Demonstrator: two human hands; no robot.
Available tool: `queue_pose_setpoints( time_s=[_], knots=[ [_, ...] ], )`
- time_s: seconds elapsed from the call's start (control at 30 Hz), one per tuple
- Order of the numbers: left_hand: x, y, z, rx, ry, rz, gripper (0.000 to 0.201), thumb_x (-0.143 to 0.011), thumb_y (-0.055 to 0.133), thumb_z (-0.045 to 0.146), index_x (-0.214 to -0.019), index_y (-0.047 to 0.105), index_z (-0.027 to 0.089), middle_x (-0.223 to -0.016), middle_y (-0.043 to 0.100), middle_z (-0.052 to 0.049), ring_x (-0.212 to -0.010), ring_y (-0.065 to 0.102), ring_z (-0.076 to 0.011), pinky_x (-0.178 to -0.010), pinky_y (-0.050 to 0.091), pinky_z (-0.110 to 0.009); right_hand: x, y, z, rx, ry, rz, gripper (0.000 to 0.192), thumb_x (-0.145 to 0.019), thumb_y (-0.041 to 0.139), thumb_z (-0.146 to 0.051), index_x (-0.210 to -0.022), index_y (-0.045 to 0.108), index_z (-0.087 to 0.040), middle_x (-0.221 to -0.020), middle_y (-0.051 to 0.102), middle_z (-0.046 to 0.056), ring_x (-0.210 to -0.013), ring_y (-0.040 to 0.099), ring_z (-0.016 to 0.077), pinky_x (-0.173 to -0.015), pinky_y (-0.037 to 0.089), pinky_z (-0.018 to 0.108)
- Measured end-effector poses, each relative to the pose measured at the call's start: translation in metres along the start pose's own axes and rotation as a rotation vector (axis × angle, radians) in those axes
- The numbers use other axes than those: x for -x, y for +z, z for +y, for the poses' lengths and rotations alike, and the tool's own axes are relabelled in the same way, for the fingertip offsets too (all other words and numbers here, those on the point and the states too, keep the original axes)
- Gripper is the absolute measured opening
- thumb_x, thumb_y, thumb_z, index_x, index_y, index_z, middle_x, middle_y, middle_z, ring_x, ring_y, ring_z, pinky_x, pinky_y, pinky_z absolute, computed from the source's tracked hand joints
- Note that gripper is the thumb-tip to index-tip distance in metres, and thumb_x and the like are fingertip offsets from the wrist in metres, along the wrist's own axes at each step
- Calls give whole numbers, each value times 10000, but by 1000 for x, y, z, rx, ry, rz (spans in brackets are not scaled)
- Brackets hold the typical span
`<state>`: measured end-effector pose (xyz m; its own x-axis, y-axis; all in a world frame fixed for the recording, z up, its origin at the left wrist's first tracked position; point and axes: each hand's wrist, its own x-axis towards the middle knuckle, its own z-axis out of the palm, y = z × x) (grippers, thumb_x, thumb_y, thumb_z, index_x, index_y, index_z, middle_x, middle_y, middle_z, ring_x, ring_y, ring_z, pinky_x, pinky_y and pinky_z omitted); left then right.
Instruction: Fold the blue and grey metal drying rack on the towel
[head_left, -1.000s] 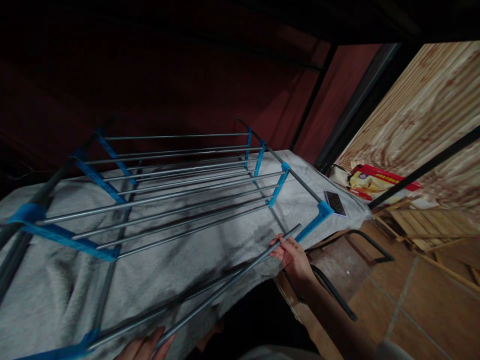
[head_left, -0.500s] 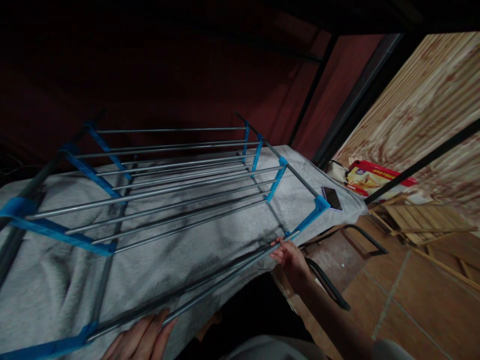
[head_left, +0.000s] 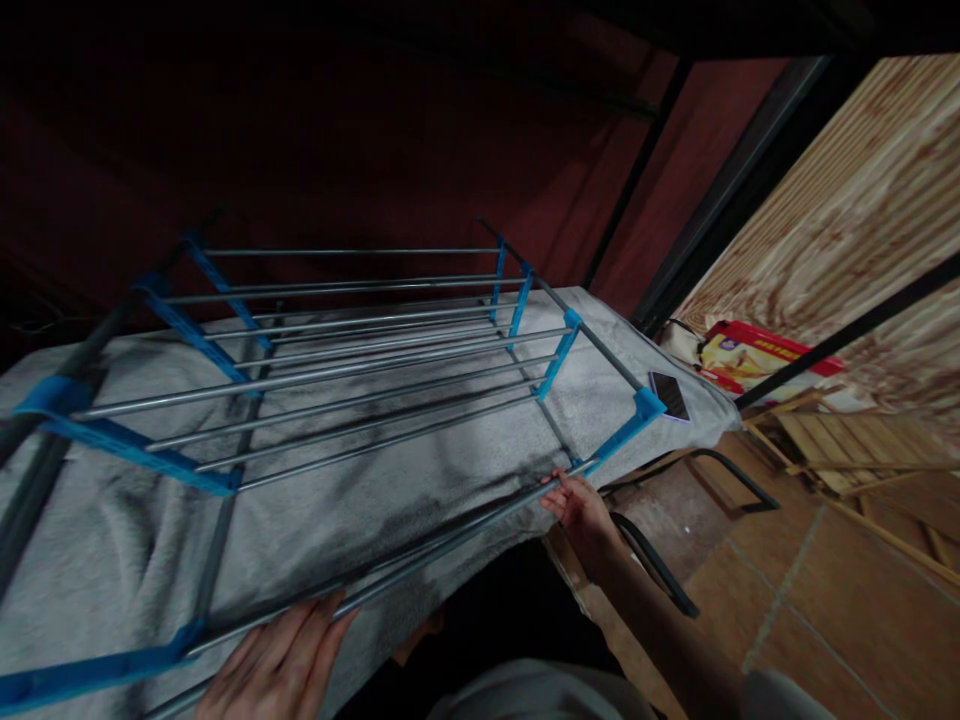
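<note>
Your right hand (head_left: pixel 581 508) pinching a thin grey metal rod (head_left: pixel 450 535) near its far end, your left hand (head_left: pixel 277 665) lying flat and loose on its near end, the rod along the front edge of the blue-jointed rack (head_left: pixel 337 370), on a grey blanket (head_left: pixel 360 510).

The left hand (head_left: pixel 274 660) lay at the bottom edge of the frame, left of centre, back upward, its fingers (head_left: pixel 319 625) stretched flat and close together, pointing up and to the right. The right hand (head_left: pixel 581 510) sat right of centre in the lower half, its forearm running down toward the lower right corner. Its fingers (head_left: pixel 559 492) were curled inward toward the upper left, thumb tucked close, wrist straight.
</note>
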<state>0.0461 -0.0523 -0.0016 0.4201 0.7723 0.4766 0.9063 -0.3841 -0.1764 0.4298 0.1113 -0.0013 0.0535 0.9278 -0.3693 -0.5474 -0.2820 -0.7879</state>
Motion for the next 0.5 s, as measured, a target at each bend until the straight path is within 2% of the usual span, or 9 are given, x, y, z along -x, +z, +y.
queue_pose_setpoints(
  time_s=[0.13, 0.27, 0.4, 0.5],
  knots=[
    [-12, -8, 4, 30, -30, 4, 402, -987, 329, 203, -1072, 720, 236, -1083, 737, -55, -979, 660, -219, -921, 424, -348, 0, -3, 1, 7, -16, -30, 276, -694, 832, -344, -852, 653, -207, -809, 730, 12, -688, 682, 181, -663, 576, 332],
    [-30, -18, 8, 36, -17, 18, 397, -1012, 331, 269, -1023, 724, 213, -1001, 747, -50, -853, 661, -194, -842, 420, -322, 0, -4, 0, -12, -9, -13, 324, -667, 847, -336, -904, 659, -219, -822, 734, 13, -705, 689, 202, -656, 584, 355],
    [-40, -20, 6, 48, -3, 8, 400, -1024, 327, 302, -1039, 715, 205, -987, 747, -49, -851, 659, -191, -828, 418, -318, 1, -1, -4, 6, 7, 33, 335, -652, 862, -324, -905, 670, -215, -826, 735, 18, -671, 677, 178, -651, 586, 321],
    [-45, -20, 10, 43, -73, 10, 376, -1027, 357, 319, -1065, 701, 173, -971, 742, -63, -851, 656, -190, -831, 422, -316, 3, -1, -6, 49, -2, 14, 333, -682, 844, -371, -917, 678, -205, -808, 731, 18, -679, 679, 159, -669, 584, 287]
  ],
)
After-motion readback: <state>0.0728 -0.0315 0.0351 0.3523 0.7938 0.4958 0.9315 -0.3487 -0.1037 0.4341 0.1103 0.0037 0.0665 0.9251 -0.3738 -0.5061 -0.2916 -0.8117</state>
